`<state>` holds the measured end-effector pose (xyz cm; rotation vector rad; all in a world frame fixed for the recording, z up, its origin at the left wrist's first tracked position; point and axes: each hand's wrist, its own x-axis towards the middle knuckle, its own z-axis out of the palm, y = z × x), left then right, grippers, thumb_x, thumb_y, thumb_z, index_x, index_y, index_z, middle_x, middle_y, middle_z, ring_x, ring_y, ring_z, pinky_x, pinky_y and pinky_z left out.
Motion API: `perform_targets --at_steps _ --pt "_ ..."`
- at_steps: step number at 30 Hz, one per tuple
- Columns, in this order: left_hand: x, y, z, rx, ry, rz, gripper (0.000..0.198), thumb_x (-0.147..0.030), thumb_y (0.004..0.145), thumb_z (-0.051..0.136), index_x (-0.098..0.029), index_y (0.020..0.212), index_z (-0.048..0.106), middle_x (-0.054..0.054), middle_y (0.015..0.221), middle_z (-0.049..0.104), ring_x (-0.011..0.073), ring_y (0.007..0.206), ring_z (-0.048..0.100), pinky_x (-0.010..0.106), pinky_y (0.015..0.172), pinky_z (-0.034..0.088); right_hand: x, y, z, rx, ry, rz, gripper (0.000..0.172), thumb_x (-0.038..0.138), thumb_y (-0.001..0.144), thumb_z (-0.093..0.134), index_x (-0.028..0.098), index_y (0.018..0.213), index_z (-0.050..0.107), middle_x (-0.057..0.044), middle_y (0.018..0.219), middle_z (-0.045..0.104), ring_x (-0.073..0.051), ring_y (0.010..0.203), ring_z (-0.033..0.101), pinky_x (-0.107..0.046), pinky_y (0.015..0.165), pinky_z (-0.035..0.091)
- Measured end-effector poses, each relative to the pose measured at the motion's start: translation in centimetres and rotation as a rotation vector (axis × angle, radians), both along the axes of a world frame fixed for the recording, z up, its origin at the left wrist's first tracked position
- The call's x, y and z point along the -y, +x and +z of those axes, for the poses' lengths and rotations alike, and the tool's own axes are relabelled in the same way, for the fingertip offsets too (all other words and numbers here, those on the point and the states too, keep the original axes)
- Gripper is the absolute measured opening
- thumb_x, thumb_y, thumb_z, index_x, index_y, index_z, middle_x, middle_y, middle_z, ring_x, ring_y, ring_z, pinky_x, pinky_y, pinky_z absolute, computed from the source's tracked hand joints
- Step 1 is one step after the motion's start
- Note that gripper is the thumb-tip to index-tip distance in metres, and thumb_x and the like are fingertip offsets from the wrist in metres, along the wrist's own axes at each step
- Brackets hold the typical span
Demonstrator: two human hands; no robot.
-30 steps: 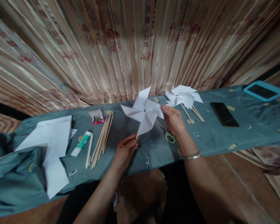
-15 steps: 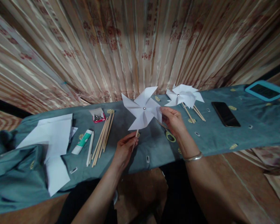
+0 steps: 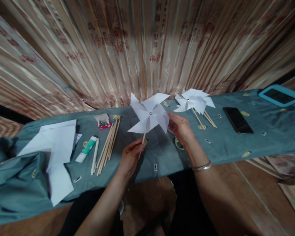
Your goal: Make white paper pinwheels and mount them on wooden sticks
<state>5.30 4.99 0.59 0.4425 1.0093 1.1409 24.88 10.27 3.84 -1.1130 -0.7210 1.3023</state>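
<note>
A white paper pinwheel [image 3: 147,122] with a silvery pin at its centre is held up above the middle of the table. My left hand [image 3: 130,156] is closed round its thin wooden stick [image 3: 143,139], below the blades. At the right edge of the blades is my right hand [image 3: 180,127], its fingers bent and pressed to the paper; the fingertips are partly hidden. Scissors with yellow-green handles [image 3: 178,144] lie partly covered behind my right hand. Farther back on the right rest more white pinwheels [image 3: 197,102] on sticks, overlapping each other.
Left of my hands lie several wooden sticks [image 3: 109,144], white rods [image 3: 94,156], a green-and-white glue tube [image 3: 87,149], a small box of pins [image 3: 103,122] and white paper sheets [image 3: 60,141]. A phone [image 3: 238,120] and a blue-framed device [image 3: 280,95] sit right. Curtains hang behind.
The pinwheel's blades have turned a little about the pin, and the pinwheel has shifted slightly left. My right hand has moved slightly left and covers more of the scissors.
</note>
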Motion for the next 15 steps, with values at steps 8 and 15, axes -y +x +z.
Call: perform_targets --at_steps 8,15 --pt "-0.03 0.04 -0.07 -0.001 0.0 0.013 0.04 -0.022 0.043 0.094 -0.016 0.08 0.08 0.003 0.074 0.075 0.008 0.066 0.062 0.019 0.065 0.046 0.35 -0.53 0.26 -0.013 -0.015 0.043 0.036 0.052 0.055 0.087 0.021 0.065 0.07 0.001 0.062 0.07 -0.015 0.06 0.063 -0.027 0.061 0.047" --pt "-0.08 -0.03 -0.21 -0.018 0.041 -0.003 0.036 -0.023 0.048 0.092 -0.016 0.081 0.079 0.003 0.073 0.075 0.0096 0.066 0.063 0.022 0.067 0.048 0.62 -1.07 0.23 -0.029 -0.038 0.068 0.036 0.05 0.053 0.087 0.02 0.065 0.071 0.002 0.062 0.069 -0.012 0.057 0.06 -0.025 0.059 0.045"
